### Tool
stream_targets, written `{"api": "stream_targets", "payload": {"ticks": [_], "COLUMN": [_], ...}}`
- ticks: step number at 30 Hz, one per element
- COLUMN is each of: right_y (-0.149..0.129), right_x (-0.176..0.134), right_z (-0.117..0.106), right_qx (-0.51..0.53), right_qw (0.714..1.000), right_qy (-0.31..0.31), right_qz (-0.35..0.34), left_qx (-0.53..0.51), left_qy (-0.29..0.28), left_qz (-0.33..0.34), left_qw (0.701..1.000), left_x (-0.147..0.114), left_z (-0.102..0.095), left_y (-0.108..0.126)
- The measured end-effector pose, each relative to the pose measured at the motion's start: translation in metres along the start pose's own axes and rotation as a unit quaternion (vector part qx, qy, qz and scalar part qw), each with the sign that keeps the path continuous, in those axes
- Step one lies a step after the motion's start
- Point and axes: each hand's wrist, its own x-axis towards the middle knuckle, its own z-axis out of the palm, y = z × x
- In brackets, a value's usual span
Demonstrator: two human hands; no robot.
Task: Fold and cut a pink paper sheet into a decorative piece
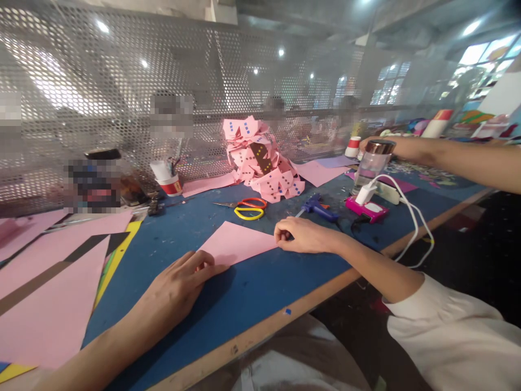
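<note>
A pink sheet of paper lies on the blue tabletop between my two hands. At its near left corner is my left hand, its fingers bent and its thumb along the paper's near edge, gripping it. The right corner of the sheet meets the curled fingertips of my right hand, which are pinched together on it. Just beyond the sheet lie scissors with one red and one yellow handle loop. A blue glue gun rests behind my right hand. Farther back stands a pile of folded pink paper pieces with printed dots.
Large pink sheets cover the left side. A paper cup holding tools stands by the perforated metal screen. To the right are a glass jar, a magenta power strip with a white cable, and another person's arm.
</note>
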Motion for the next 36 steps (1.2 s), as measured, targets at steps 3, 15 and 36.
{"api": "stream_targets", "payload": {"ticks": [3,15,36], "right_y": [-0.002,0.000,0.011], "right_x": [0.000,-0.002,-0.009], "right_z": [0.002,0.002,-0.011], "right_qx": [-0.012,-0.006,0.066], "right_qw": [1.000,1.000,0.998], "right_qy": [0.011,0.019,-0.004], "right_qz": [-0.003,-0.007,0.019], "left_qx": [0.003,0.002,-0.002], "left_qy": [0.003,-0.004,-0.006], "left_qz": [0.001,-0.004,0.007], "left_qw": [1.000,1.000,1.000], "left_x": [0.000,-0.001,-0.003], "left_z": [0.001,0.001,0.002], "left_y": [-0.001,-0.001,-0.004]}}
